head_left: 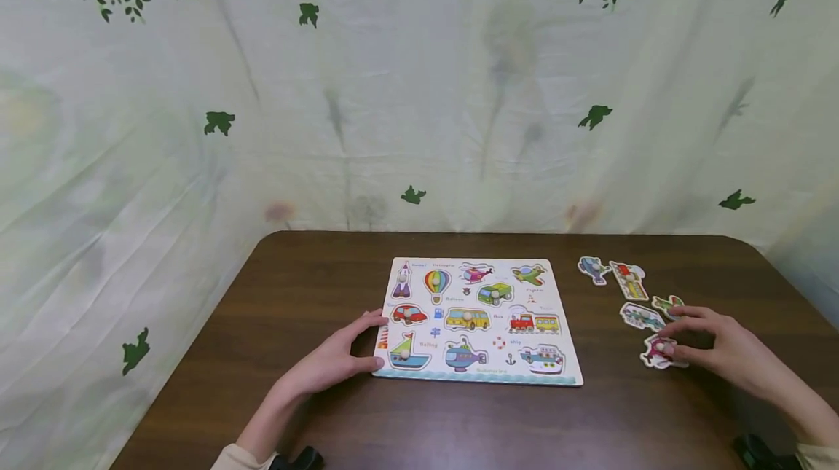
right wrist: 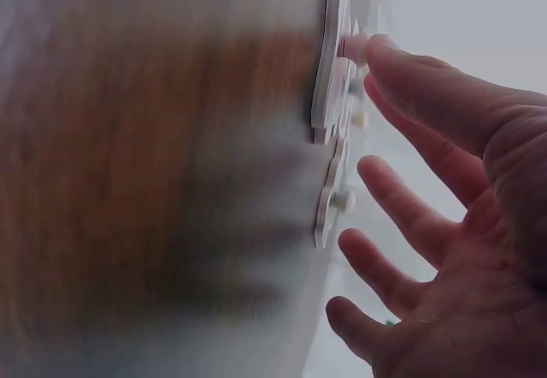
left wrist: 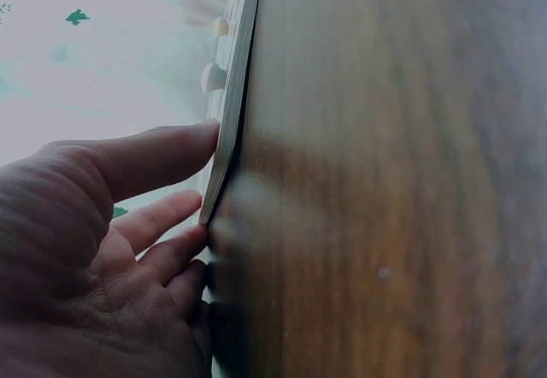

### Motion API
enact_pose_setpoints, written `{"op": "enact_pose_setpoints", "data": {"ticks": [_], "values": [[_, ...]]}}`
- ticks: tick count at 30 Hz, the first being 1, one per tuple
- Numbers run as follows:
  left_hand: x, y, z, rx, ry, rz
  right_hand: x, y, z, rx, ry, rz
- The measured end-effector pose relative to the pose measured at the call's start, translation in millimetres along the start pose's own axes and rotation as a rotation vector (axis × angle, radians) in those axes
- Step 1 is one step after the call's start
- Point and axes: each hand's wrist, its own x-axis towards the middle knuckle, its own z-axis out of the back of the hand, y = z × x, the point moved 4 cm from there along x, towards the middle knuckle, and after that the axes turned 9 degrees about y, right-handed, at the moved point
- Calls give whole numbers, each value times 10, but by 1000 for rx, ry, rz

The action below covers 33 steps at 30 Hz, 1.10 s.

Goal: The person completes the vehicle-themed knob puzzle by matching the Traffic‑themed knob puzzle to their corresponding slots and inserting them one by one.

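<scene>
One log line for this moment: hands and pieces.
left hand: touching left edge of board | right hand: at pink piece, grip unclear | other loose pieces: right of board

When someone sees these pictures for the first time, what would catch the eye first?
Probably the white puzzle board with its colourful vehicles, near the middle of the dark table. Next, perhaps, the left hand touching the board's left edge, and the right hand at the loose pieces, further right.
</scene>
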Motion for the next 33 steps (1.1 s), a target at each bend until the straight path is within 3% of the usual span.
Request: {"op": "enact_pose_setpoints", "data": {"ticks": [13,23,33], "values": [[-1,10,0,-4,-1,2,36,15,-74,11,90,-10],[-3,3,6,3,-2,11,43,28,-66,-51,-3,112],[0,2,9,5,5,17,53,126,-52,-21,-20,117]]}}
